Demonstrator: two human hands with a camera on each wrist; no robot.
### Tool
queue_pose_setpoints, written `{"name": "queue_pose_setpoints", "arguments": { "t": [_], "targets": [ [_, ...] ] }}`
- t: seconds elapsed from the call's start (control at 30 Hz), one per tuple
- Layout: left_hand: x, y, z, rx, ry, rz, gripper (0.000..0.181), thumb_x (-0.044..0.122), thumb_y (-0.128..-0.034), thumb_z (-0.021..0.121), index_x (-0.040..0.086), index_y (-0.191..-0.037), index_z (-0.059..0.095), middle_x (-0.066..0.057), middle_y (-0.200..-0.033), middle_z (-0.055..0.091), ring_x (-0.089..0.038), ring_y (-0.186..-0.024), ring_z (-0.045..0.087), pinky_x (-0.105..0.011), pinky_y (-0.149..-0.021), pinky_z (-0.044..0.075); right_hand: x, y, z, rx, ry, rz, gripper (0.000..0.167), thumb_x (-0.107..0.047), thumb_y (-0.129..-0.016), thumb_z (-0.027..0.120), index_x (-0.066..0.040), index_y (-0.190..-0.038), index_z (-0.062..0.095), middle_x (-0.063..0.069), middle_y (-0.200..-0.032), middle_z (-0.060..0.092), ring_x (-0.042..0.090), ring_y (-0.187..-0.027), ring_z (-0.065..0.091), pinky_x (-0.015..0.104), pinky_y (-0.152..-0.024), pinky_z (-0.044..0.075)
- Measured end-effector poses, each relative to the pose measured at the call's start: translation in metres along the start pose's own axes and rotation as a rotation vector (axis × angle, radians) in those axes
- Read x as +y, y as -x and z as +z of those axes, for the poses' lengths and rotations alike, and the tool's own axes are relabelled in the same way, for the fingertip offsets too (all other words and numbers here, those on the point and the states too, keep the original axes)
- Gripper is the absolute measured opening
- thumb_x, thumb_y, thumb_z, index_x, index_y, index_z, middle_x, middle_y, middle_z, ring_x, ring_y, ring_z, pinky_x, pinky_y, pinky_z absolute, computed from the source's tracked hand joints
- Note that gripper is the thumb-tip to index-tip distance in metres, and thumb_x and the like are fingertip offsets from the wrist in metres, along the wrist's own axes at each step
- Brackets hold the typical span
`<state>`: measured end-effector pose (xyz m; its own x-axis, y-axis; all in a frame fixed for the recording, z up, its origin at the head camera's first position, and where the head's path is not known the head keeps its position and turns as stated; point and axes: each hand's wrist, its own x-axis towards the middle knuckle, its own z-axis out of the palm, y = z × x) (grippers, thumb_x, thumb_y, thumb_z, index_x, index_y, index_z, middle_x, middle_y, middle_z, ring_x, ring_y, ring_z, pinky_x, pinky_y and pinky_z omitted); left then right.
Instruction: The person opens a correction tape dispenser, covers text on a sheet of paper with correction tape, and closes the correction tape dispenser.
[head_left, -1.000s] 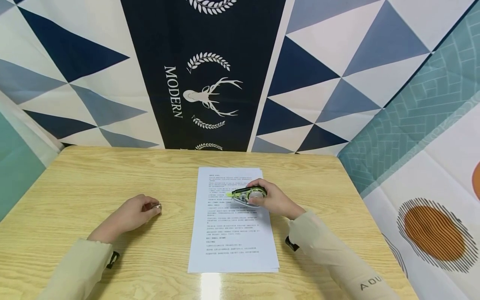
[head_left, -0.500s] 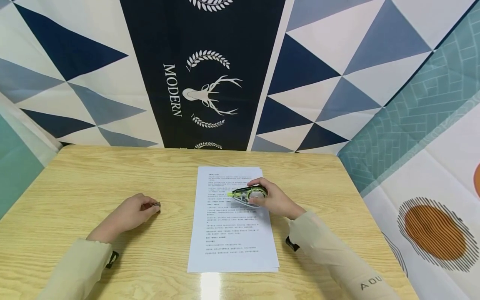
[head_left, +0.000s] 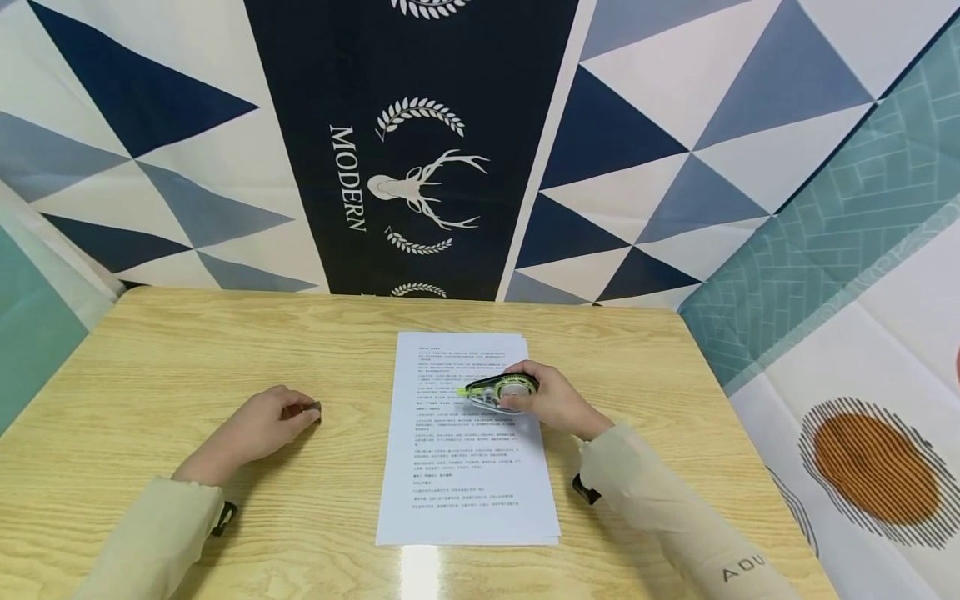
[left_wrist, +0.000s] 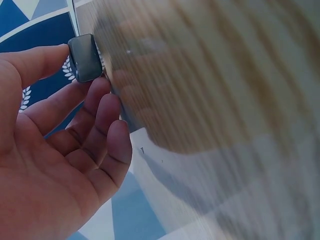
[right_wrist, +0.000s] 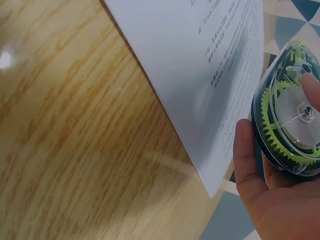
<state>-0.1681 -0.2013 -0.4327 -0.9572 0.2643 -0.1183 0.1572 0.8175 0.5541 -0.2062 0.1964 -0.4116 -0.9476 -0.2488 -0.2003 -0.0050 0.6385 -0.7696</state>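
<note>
Head view: right hand (head_left: 562, 405) grips a correction tape dispenser (head_left: 495, 390) over printed sheets (head_left: 465, 527) on the counter (head_left: 225, 350); left hand (head_left: 262, 425) pinches a small dark piece (left_wrist: 86, 58), likely its cap, left of them. Uncapping seems done; no correction is discernible.

Your right hand (head_left: 558, 407) grips a black and lime-green correction tape (head_left: 501, 392), its tip pointing left over a stack of printed sheets (head_left: 461, 521) on a wood-grain table (head_left: 300, 342); whether tip meets paper is unclear. Your left hand (head_left: 258, 427), apart from the sheets, pinches a small dark object (head_left: 317, 409). Behind the table, a patterned backdrop (head_left: 412, 200) shows a sideways deer's head, laurel sprigs and the word "MODERN."
</note>
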Motion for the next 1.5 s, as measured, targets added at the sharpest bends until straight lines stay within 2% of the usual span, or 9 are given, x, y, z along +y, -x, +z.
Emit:
{"name": "queue_pose_setpoints", "arguments": {
  "t": [0.4, 0.7, 0.93, 1.1, 1.17, 1.3, 1.5],
  "targets": [
    [0.0, 0.0, -0.001, 0.013, 0.017, 0.011, 0.03, 0.031, -0.0946, 0.054, 0.007, -0.106, 0.066, -0.005, -0.096, 0.06, -0.014, -0.08, 0.051, -0.032, -0.07, 0.043, 0.002, 0.001, 0.001, -0.004, -0.019, -0.016, 0.036, -0.019, -0.081, 0.073, -0.014, -0.115, 0.06, 0.006, -0.112, 0.062, 0.018, -0.096, 0.057, 0.031, -0.084, 0.045],
    [0.001, 0.001, -0.002, 0.02, 0.019, -0.005, 0.027, 0.03, -0.0946, 0.053, 0.008, -0.105, 0.066, -0.005, -0.094, 0.061, -0.014, -0.079, 0.052, -0.032, -0.07, 0.044, 0.002, 0.0, 0.0, -0.004, -0.048, -0.031, 0.035, -0.016, -0.082, 0.071, -0.014, -0.115, 0.059, 0.007, -0.113, 0.063, 0.018, -0.095, 0.059, 0.03, -0.081, 0.047],
    [0.004, -0.001, -0.005, 0.085, -0.01, 0.028, 0.032, 0.025, -0.0943, 0.054, 0.0, -0.111, 0.063, -0.008, -0.095, 0.062, -0.018, -0.081, 0.056, -0.036, -0.071, 0.047, 0.001, 0.0, -0.001, -0.005, -0.036, -0.045, 0.036, -0.018, -0.082, 0.072, -0.016, -0.116, 0.059, 0.006, -0.114, 0.062, 0.019, -0.097, 0.058, 0.033, -0.085, 0.045],
    [0.014, -0.001, -0.005, 0.133, -0.008, 0.034, 0.034, 0.024, -0.0935, 0.055, -0.002, -0.115, 0.06, -0.014, -0.104, 0.061, -0.032, -0.097, 0.06, -0.046, -0.082, 0.05, 0.001, 0.0, -0.002, -0.003, -0.039, -0.038, 0.038, -0.02, -0.081, 0.073, -0.017, -0.117, 0.059, 0.006, -0.114, 0.062, 0.019, -0.096, 0.057, 0.032, -0.084, 0.045],
    [0.02, -0.001, -0.005, 0.149, -0.011, 0.05, 0.033, 0.023, -0.0924, 0.056, -0.002, -0.114, 0.061, -0.015, -0.104, 0.061, -0.034, -0.099, 0.06, -0.047, -0.081, 0.05, 0.0, 0.0, -0.002, 0.001, -0.044, -0.038, 0.039, -0.02, -0.081, 0.073, -0.017, -0.117, 0.06, 0.006, -0.113, 0.062, 0.019, -0.096, 0.057, 0.031, -0.084, 0.044],
    [0.034, -0.004, -0.002, 0.178, -0.049, 0.099, 0.031, 0.021, -0.0903, 0.059, -0.002, -0.11, 0.062, -0.014, -0.101, 0.062, -0.031, -0.094, 0.061, -0.045, -0.079, 0.05, 0.0, 0.0, -0.001, 0.003, -0.054, -0.052, 0.039, -0.02, -0.081, 0.073, -0.016, -0.117, 0.059, 0.006, -0.114, 0.062, 0.018, -0.098, 0.058, 0.031, -0.085, 0.044],
    [0.049, -0.009, 0.005, 0.179, -0.074, 0.134, 0.03, 0.022, -0.0895, 0.06, -0.001, -0.108, 0.062, -0.013, -0.102, 0.062, -0.025, -0.087, 0.06, -0.042, -0.077, 0.05, 0.001, -0.001, 0.0, 0.0, -0.076, -0.054, 0.037, -0.019, -0.082, 0.071, -0.015, -0.117, 0.058, 0.006, -0.116, 0.062, 0.019, -0.099, 0.058, 0.033, -0.086, 0.046]
  ]
}}
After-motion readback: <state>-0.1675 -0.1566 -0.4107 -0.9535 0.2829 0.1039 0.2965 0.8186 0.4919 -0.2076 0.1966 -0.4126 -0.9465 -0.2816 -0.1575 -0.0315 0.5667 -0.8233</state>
